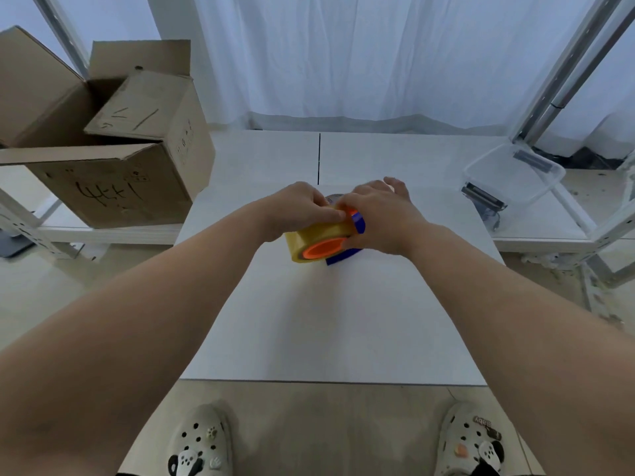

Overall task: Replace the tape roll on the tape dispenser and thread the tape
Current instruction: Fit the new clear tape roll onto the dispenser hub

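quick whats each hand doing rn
Left hand: fingers curled over the yellow tape roll, holding it.
Right hand: thumb and forefinger clamp the blue tape dispenser; outer fingers straight.

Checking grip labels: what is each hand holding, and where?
Left hand grips the tape roll's upper rim; right hand grips the blue dispenser beside it.

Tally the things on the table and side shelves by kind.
Tape roll: 1
Dispenser: 1
Cardboard boxes: 2
Clear tub: 1
Total: 5
A grey shape beyond the roll is too hidden to count.
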The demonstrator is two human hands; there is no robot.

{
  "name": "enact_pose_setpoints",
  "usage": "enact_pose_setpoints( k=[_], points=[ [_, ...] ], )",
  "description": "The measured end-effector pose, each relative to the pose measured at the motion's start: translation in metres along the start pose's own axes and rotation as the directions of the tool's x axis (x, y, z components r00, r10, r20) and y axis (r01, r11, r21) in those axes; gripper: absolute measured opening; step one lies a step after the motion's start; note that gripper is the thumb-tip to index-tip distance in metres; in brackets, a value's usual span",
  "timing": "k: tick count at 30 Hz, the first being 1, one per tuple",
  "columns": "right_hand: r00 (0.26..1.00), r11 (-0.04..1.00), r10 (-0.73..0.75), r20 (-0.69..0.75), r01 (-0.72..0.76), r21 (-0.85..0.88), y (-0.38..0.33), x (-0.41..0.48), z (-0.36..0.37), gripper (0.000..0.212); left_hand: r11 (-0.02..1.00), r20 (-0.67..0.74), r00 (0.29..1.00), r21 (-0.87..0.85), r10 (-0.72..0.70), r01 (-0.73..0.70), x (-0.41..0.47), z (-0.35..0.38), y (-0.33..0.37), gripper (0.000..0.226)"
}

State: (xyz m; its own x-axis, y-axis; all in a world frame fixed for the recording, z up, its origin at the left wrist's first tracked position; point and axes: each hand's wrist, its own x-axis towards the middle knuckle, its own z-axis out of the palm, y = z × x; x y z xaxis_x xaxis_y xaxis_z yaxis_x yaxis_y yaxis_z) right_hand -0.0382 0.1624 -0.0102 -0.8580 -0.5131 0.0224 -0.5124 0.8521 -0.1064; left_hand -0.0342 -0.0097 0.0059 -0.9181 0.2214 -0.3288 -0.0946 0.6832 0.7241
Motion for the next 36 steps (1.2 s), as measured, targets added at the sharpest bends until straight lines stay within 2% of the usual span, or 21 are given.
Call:
enact_pose_setpoints(
  k=[4, 9, 13, 16, 18, 23, 25, 27, 30, 33, 36],
  points=[
    [1.0, 1.0, -0.012, 0.028, 0.012, -0.012, 0.003, -0.006, 0.0, 0.06, 0.996, 0.118, 0.993, -0.087, -0.003, 0.014, 0.002, 0.002, -0.011, 0.033],
    [0.999, 0.993, 0.004, 0.044, -0.009, 0.115, 0.003, -0.008, 0.003, 0.063, 0.965, 0.193, 0.981, -0.261, 0.03, 0.021, 0.005, 0.0, -0.027, 0.029],
    [0.999, 0.991, 0.012, 0.051, -0.019, 0.134, 0.005, -0.008, 0.002, 0.063, 0.929, 0.128, 0.992, -0.367, 0.002, 0.046, 0.006, 0.007, -0.03, 0.028],
    [0.999, 0.993, 0.027, 0.038, -0.031, 0.11, 0.006, -0.006, 0.003, 0.056, 0.977, 0.036, 0.999, -0.207, -0.034, 0.041, 0.007, 0.016, -0.02, 0.041],
    [0.999, 0.991, 0.033, 0.034, -0.037, 0.125, 0.005, -0.006, 0.004, 0.052, 0.986, -0.006, 1.0, -0.164, -0.026, 0.025, 0.008, 0.022, -0.017, 0.045],
    [0.998, 0.973, 0.043, 0.043, -0.051, 0.224, 0.009, -0.013, 0.008, 0.058, 0.924, 0.055, 0.998, -0.382, 0.01, 0.012, 0.007, 0.023, -0.031, 0.043],
    [0.997, 0.97, 0.044, 0.058, -0.056, 0.236, 0.011, -0.015, 0.009, 0.06, 0.909, 0.08, 0.996, -0.418, 0.038, -0.001, 0.006, 0.022, -0.034, 0.043],
    [0.997, 0.971, 0.052, 0.061, -0.064, 0.232, 0.012, -0.016, 0.011, 0.061, 0.932, 0.097, 0.995, -0.361, 0.027, 0.01, 0.007, 0.02, -0.034, 0.046],
    [0.997, 0.983, 0.057, 0.05, -0.065, 0.174, 0.012, -0.017, 0.012, 0.061, 0.978, 0.117, 0.985, -0.154, -0.124, 0.141, 0.007, 0.015, -0.028, 0.065],
    [0.998, 0.995, 0.051, 0.027, -0.053, 0.089, 0.01, -0.017, 0.01, 0.058, 0.961, 0.013, 0.963, 0.08, -0.268, 0.266, 0.008, 0.014, -0.019, 0.088],
    [0.999, 0.995, 0.036, -0.009, -0.035, 0.094, 0.008, -0.017, 0.009, 0.052, 0.944, -0.027, 0.952, 0.125, -0.304, 0.305, 0.009, 0.021, -0.01, 0.092]
  ],
)
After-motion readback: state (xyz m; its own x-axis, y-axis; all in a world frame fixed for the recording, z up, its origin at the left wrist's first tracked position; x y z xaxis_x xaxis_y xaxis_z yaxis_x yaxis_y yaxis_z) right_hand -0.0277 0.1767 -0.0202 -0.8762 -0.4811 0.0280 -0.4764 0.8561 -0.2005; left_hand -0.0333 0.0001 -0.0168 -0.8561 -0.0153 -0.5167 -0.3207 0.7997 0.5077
